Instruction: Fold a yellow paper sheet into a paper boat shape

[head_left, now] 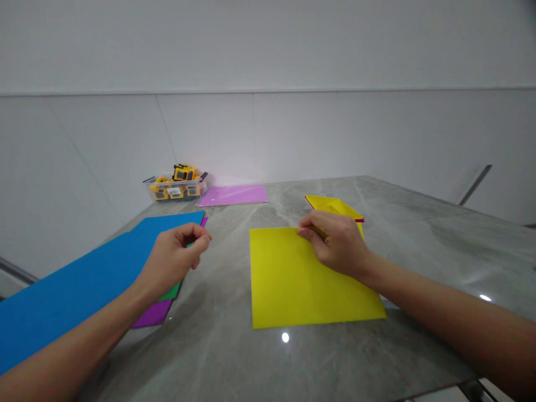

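Observation:
A square sheet of yellow paper (285,285) lies in front of me on the grey table. My right hand (335,240) is closed over its far edge, thumb and forefinger pinched at the paper. Just beyond that hand sits a folded yellow paper piece (330,204) with a red-pink edge, partly hidden by the knuckles. My left hand (178,251) hangs left of the sheet, apart from it, fingers curled toward the thumb and nothing visible in them. Beneath and beside it are blue sheets (92,273), with bits of green and purple paper (154,314) showing under them.
At the back left stands a clear plastic box (201,187) holding several yellow toy vehicles (184,173). A pink sheet (234,195) lies to its right. The grey marble-patterned table (419,240) meets a white wall (293,139) behind.

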The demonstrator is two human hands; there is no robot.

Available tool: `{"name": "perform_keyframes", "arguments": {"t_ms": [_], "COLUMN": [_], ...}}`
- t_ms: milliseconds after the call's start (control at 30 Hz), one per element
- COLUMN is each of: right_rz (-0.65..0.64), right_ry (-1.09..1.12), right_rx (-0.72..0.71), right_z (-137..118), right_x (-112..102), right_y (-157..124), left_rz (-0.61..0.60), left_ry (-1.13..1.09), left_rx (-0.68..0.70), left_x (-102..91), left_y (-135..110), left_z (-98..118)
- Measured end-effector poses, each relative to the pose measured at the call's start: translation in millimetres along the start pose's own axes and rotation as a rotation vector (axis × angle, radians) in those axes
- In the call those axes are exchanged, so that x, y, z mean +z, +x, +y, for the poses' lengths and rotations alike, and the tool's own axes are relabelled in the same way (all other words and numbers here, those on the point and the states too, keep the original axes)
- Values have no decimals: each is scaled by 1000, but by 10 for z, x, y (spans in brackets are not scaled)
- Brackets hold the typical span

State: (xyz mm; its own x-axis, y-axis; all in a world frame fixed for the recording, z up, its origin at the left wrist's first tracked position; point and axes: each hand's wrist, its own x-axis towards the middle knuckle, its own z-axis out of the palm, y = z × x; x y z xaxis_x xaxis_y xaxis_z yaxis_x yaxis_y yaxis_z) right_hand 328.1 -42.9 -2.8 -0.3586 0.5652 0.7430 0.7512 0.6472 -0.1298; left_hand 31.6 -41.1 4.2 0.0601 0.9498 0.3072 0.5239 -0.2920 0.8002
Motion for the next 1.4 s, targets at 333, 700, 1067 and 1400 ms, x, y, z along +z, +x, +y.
{"name": "perform_keyframes", "arguments": {"t_ms": [333, 700, 1067, 1400], "right_rz": [-216, -224, -177, -170], "right_ry": [252, 313, 212, 238], "right_rx": [67, -301, -382, -356], "right_z": [-272, -401, -405, -337], "right_x": [221, 245, 287, 320], "right_y": [14, 71, 65, 66], "left_rz": [-421, -374, -256, -167], "left_ry": [-69, 209, 182, 181], "left_rx": [109, 428, 577, 652], "left_x": [529, 707, 679, 674], "left_y": [-297, -360, -378, -383], "left_z": [146, 123, 143, 74]}}
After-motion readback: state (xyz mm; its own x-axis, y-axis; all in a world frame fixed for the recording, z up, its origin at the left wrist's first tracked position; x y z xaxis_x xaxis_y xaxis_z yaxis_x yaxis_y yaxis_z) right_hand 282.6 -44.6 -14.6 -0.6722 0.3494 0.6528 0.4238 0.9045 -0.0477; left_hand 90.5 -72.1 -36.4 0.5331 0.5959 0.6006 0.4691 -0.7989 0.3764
